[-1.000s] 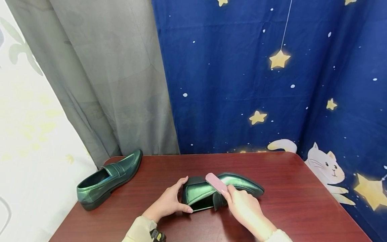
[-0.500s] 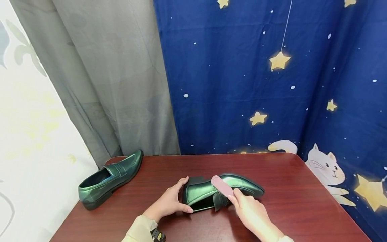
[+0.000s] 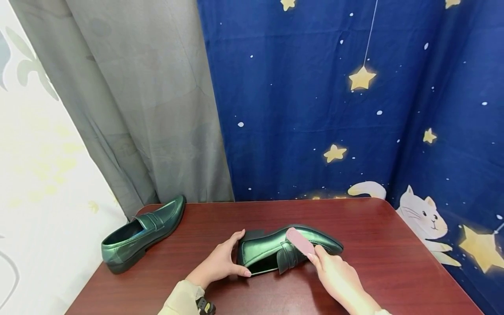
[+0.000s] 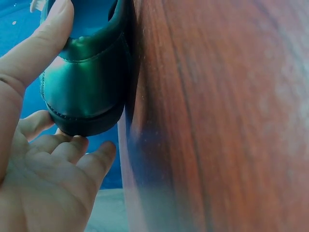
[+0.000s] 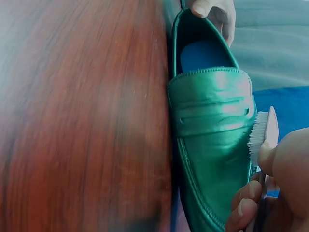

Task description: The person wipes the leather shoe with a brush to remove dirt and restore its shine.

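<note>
A shiny green loafer (image 3: 257,250) lies on its side on the table, toe to the right. My left hand (image 3: 221,261) grips its heel end, thumb at the opening's rim and fingers by the sole, as the left wrist view also shows around the heel (image 4: 82,92). My right hand (image 3: 334,273) holds a pink-backed brush (image 3: 300,241) over the upper, beside the strap. In the right wrist view the white bristles of the brush (image 5: 259,137) touch the side of the loafer (image 5: 212,159). The brush's handle is mostly hidden in my fingers.
A matching green loafer (image 3: 143,234) stands upright at the table's left side. The reddish-brown table (image 3: 220,214) ends at a back edge before a grey curtain (image 3: 157,109) and a blue star-patterned curtain (image 3: 299,109). A white patterned surface (image 3: 43,175) is at the left.
My right hand has slid the brush to the right along the loafer, from near the heel side to beyond the strap. My left hand and both shoes stay where they were.
</note>
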Available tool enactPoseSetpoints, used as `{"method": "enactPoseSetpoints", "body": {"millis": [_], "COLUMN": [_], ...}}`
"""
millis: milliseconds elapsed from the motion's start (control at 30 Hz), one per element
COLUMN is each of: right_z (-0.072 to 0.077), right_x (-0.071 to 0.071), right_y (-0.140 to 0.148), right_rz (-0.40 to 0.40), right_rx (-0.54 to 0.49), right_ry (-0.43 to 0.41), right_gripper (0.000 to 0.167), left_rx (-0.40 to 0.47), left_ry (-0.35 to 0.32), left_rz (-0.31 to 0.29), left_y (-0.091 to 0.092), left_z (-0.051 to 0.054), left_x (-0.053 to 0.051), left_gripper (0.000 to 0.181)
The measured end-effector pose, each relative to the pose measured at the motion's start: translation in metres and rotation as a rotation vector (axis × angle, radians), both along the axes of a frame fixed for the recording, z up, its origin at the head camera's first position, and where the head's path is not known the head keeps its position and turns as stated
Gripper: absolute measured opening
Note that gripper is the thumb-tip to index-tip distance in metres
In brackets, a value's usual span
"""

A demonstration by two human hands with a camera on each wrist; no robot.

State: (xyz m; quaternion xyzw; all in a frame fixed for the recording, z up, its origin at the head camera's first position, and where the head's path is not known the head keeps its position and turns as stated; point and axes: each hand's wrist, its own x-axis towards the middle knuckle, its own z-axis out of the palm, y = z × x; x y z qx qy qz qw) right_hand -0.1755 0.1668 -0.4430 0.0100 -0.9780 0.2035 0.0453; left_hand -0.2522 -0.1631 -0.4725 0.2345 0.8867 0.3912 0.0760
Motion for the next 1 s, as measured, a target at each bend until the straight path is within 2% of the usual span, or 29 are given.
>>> {"method": "enactPoseSetpoints", "body": {"millis": [200, 633, 1000], "right_z": [-0.003, -0.005, -0.009], "right_x": [0.003, 0.006, 0.008], "right_y": [0.013, 0.038, 0.046], "right_rz": [-0.025, -0.068, -0.076], "right_rx": [-0.008, -0.044, -0.049], "right_ry": [-0.001, -0.113, -0.090], "right_gripper": [0.024, 0.025, 0.022], "left_rx": [0.000, 0.004, -0.009], "left_ry": [0.000, -0.002, 0.024], "left_rz": [-0.003, 0.010, 0.017], "left_y": [0.000, 0.000, 0.001], "left_z": [-0.001, -0.003, -0.005], "left_x": [-0.001, -0.001, 0.000], "left_gripper": [0.115, 0.115, 0.114]}}
